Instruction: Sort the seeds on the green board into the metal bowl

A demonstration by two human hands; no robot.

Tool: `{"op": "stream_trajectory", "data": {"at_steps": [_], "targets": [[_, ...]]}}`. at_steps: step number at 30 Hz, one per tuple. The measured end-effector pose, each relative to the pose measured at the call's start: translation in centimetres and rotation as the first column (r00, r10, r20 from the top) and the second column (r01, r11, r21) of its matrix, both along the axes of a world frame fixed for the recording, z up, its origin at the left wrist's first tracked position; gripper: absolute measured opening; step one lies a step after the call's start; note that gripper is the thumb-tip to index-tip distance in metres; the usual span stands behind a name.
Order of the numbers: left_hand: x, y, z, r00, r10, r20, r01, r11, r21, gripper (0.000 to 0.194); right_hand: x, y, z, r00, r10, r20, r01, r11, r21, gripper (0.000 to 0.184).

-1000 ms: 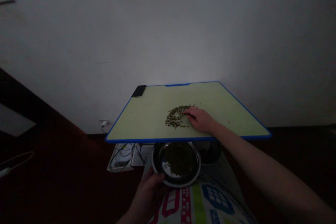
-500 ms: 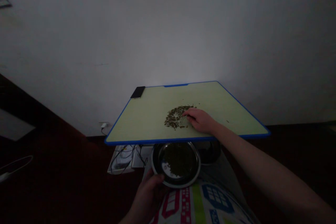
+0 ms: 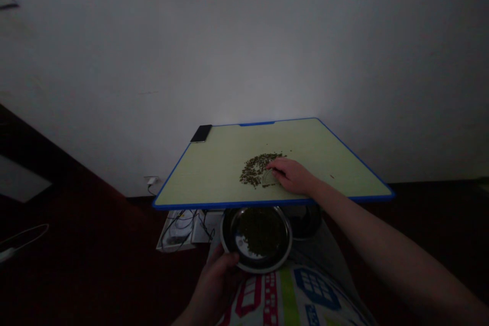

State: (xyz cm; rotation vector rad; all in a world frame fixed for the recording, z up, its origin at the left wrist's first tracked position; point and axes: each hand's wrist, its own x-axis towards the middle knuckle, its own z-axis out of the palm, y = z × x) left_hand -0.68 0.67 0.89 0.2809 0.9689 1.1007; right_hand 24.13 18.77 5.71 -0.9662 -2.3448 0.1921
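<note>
My left hand (image 3: 219, 277) grips the near-left rim of a round metal bowl (image 3: 228, 250), its thumb over the edge. Inside the bowl lies a heap of dark greenish-brown small grains (image 3: 263, 232); their exact kind is too dark to tell. On the pale table top with a blue edge (image 3: 214, 173), more small brown grains (image 3: 254, 165) are spread in a loose patch. My right hand (image 3: 288, 173) rests at the right side of this patch, fingers curled together and fingertips down at the grains. Whatever its fingertips pinch is too small to make out.
A black phone (image 3: 201, 133) lies at the table's far left corner, close to the wall (image 3: 244, 51). Below the table on the left are a white box with cables (image 3: 179, 229) and a plugged-in charger (image 3: 152, 181). Patterned cloth (image 3: 286, 295) covers my lap.
Almost nothing differs. My right fingers have shifted very slightly at the edge of the grains; the left hand and bowl stay in place.
</note>
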Motion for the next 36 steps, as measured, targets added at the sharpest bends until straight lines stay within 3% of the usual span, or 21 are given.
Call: {"op": "stream_trajectory", "data": {"at_steps": [11, 16, 20, 24, 36], "targets": [[0.3, -0.2, 0.0, 0.999, -0.001, 0.036, 0.0, 0.999, 0.034, 0.061, 0.7, -2.1, 1.1, 0.948, -0.239, 0.21, 0.241, 0.97, 0.014, 0.035], [0.5, -0.2, 0.3, 0.999, 0.036, 0.001, -0.036, 0.999, -0.004, 0.059, 1.7, -3.7, 1.8, 0.863, -0.436, 0.256, 0.461, 0.886, -0.044, 0.035], [0.6, -0.2, 0.4, 0.999, 0.04, -0.008, -0.041, 0.999, -0.027, 0.05, 1.8, -4.4, 2.1, 0.806, -0.507, 0.304, 0.553, 0.83, -0.08, 0.033], [0.6, -0.2, 0.3, 0.999, 0.042, -0.003, -0.042, 0.999, -0.029, 0.043, 0.8, -4.7, 1.9, 0.795, -0.519, 0.315, 0.568, 0.819, -0.085, 0.034], [0.7, -0.2, 0.3, 0.999, 0.044, -0.01, -0.044, 0.999, -0.028, 0.044, -1.6, -4.3, 1.7, 0.888, -0.382, 0.256, 0.427, 0.891, -0.153, 0.029]]}}
